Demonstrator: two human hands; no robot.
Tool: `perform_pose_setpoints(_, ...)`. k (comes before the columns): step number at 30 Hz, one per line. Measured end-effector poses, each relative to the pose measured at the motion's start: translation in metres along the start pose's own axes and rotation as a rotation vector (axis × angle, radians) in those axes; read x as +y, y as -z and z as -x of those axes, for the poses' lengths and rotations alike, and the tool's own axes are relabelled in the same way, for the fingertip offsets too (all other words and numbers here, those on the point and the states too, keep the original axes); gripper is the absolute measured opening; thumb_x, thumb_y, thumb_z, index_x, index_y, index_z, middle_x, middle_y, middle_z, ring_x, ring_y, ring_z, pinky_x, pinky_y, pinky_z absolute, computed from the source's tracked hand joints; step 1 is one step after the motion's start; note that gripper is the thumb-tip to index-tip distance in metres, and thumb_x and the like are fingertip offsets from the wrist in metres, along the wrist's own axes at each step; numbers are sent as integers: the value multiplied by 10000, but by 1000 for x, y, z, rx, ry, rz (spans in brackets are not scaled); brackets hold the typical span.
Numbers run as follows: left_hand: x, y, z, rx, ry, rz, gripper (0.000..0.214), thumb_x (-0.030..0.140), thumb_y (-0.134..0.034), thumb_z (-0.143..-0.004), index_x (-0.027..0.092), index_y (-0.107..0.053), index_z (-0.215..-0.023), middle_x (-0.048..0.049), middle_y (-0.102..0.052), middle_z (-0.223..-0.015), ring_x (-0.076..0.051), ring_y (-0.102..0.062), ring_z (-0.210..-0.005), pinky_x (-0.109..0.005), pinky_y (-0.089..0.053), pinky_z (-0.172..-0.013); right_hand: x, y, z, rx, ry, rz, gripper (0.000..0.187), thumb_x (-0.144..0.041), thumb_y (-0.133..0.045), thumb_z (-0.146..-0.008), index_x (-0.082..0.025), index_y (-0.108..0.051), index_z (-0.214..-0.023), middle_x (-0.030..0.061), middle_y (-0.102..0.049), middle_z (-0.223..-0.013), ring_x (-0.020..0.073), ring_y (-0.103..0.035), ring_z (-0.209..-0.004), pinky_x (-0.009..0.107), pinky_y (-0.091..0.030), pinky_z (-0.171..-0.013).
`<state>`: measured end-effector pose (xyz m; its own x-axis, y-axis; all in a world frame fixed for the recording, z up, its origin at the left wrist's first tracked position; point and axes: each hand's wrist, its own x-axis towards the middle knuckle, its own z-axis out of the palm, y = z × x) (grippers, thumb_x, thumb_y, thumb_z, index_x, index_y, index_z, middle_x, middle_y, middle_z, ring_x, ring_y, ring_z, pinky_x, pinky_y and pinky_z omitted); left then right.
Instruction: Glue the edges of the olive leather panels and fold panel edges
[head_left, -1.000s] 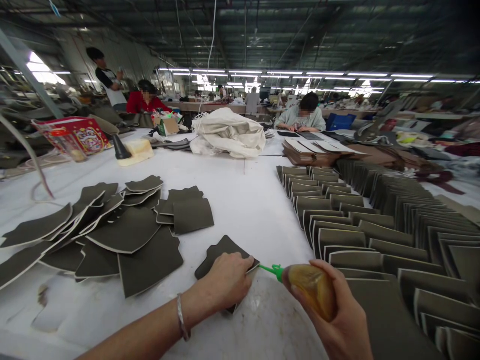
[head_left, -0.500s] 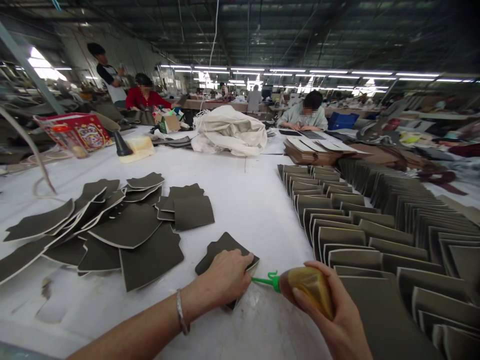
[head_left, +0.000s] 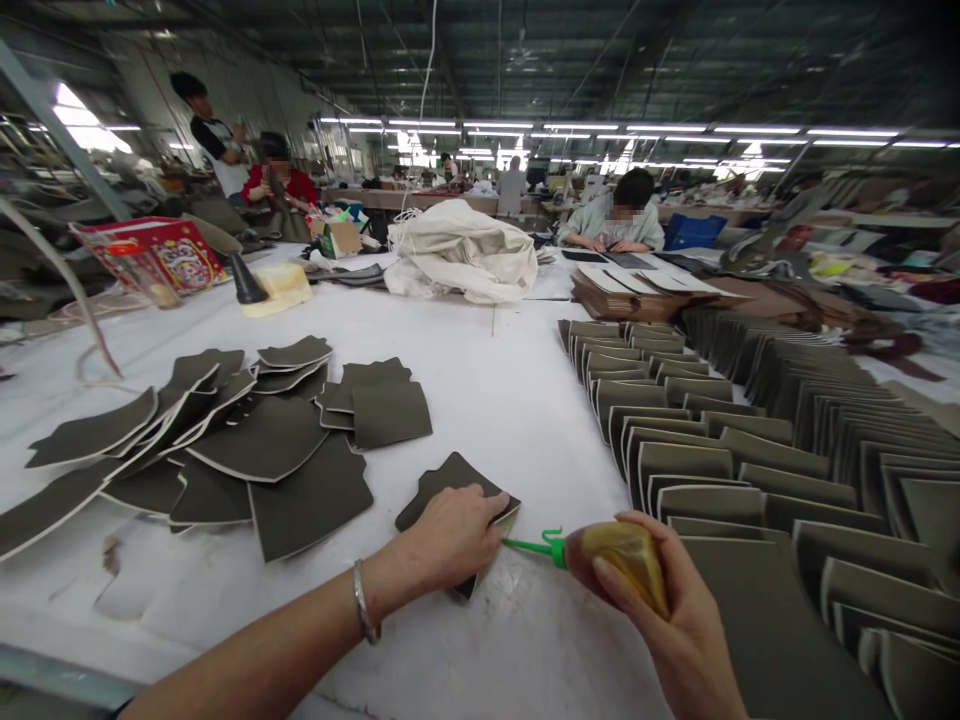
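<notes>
My left hand (head_left: 461,530) grips a dark grey-green sheet piece (head_left: 441,480) with a pale underside, near its right corner. This piece lies on the white table (head_left: 487,400), partly hidden under the hand. My right hand (head_left: 679,610) is wrapped around a squeeze bottle (head_left: 622,560) of amber liquid, probably glue. The bottle is tilted on its side, and its green nozzle (head_left: 532,545) points left, with the tip close to the piece's right edge beside my left fingers. Whether the tip touches the piece I cannot tell.
Loose matching pieces (head_left: 300,490) are heaped to the left. Rows of folded pieces (head_left: 682,470) stand overlapping on the right. Farther back are a white cloth bundle (head_left: 465,250), a black cone (head_left: 246,280), a red bag (head_left: 176,255) and a stack of brown sheets (head_left: 615,298). Co-workers sit beyond.
The view has shifted slightly. The piece's right edge is lifted a little more, showing its pale underside near the nozzle. Both hands keep their holds. The person in red has raised their hands.
</notes>
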<state>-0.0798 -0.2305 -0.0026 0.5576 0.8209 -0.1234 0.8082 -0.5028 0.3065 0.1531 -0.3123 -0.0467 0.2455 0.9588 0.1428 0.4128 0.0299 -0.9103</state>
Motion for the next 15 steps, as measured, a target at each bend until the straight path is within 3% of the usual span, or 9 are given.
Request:
perform_pose_setpoints(4, 1, 0, 1, -11, -2, 2, 486, 199, -370, -849, 274, -563, -1289, -97, -680, -927, -299, -670, -817, -415, -517, -727, -1, -3, 5, -85, -1, -31, 523, -549, -690, -756, -276, -531, -1172, 19, -628, -1052, 212, -639, -880, 242, -516, -772)
perform_pose_setpoints(8, 1, 0, 1, 0, 8, -10, 472, 209, -372, -863, 271, -561, -1291, -98, -676, -925, -289, -669, -805, -402, -510, -722, -2, -4, 8, -3, -25, -9, 533, -555, -689, -751, -268, -534, -1173, 26, -636, -1048, 230, -636, -896, 265, -505, -787)
perform_pose_setpoints(12, -1, -1, 2, -1, 5, -7, 470, 220, -372, -869, 270, -550, -1301, -95, -671, -922, -296, -668, -808, -403, -507, -712, 2, -5, 11, -130, 2, -49, 510, -519, -695, -755, -266, -541, -1170, 22, -649, -1016, 225, -647, -869, 248, -524, -741)
perform_pose_setpoints(15, -1, -3, 3, 9, -2, -13, 456, 223, -360, -875, 266, -559, -1283, -91, -663, -898, -298, -666, -791, -403, -506, -700, 5, -8, 13, -70, -20, -61, 515, -519, -696, -755, -262, -537, -1172, 27, -648, -1041, 232, -644, -902, 249, -523, -763)
